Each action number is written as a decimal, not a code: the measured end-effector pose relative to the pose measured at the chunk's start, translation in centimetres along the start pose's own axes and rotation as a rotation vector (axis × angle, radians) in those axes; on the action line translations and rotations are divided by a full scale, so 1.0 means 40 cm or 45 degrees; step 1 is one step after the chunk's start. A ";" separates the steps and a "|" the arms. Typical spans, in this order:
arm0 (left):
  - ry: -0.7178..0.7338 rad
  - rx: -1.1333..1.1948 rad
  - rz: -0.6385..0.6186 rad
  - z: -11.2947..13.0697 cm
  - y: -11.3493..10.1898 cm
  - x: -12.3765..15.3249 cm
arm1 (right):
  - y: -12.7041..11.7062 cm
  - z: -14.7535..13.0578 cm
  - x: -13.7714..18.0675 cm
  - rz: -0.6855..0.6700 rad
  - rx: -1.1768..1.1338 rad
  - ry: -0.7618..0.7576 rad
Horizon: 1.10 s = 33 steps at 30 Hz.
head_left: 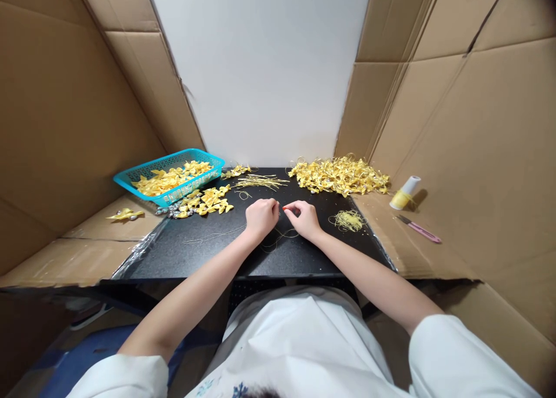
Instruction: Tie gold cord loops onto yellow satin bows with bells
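Over the middle of the black table (208, 259), my left hand (261, 218) is curled into a fist, its back toward me. Beside it, my right hand (304, 219) makes a pinch with thumb and forefinger, a spot of red showing at the fingertips. The two hands nearly meet. A thin yellowish cord (284, 234) loops just below them and seems to run into the fingers; what exactly lies in each grip is too small to see. More thin cord (212, 236) stretches leftward from my left hand across the tabletop.
Yellow ribbon bows fill a turquoise basket (169, 198); loose bows (211, 200) lie before it. A bow heap (341, 175) sits back right. Yellow cord strips (263, 181), tangled cord (348, 220), a thread spool (405, 193) and a pink-handled cutter (420, 230) lie around. Cardboard walls (490, 126) flank.
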<state>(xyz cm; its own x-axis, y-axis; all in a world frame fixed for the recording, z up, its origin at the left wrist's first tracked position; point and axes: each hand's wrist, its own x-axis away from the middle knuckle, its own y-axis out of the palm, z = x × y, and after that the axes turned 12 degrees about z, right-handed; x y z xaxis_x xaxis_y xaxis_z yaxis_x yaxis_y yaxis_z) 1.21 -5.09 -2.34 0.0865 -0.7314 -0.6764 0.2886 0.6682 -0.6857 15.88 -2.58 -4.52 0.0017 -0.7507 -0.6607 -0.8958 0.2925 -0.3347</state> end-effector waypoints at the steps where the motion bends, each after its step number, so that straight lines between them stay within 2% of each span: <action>1: 0.001 -0.007 -0.002 0.000 0.000 -0.001 | 0.003 -0.001 0.001 0.003 -0.003 0.007; 14: -0.007 -0.116 -0.041 -0.009 0.008 -0.015 | 0.027 -0.001 0.006 0.019 -0.076 0.191; 24: -0.094 -0.112 0.040 -0.058 -0.004 -0.040 | 0.017 0.005 0.011 0.042 -0.151 0.294; 33: -0.001 0.104 0.211 -0.097 0.004 -0.041 | -0.013 0.011 -0.008 0.199 -0.222 0.431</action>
<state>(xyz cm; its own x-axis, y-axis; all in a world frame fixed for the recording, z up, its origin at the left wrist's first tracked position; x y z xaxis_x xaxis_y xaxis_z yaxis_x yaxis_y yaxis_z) -2.57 -3.27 -2.37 0.1403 -0.6124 -0.7780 0.3470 0.7663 -0.5407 16.54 -2.24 -4.45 -0.2611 -0.8662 -0.4262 -0.9355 0.3359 -0.1096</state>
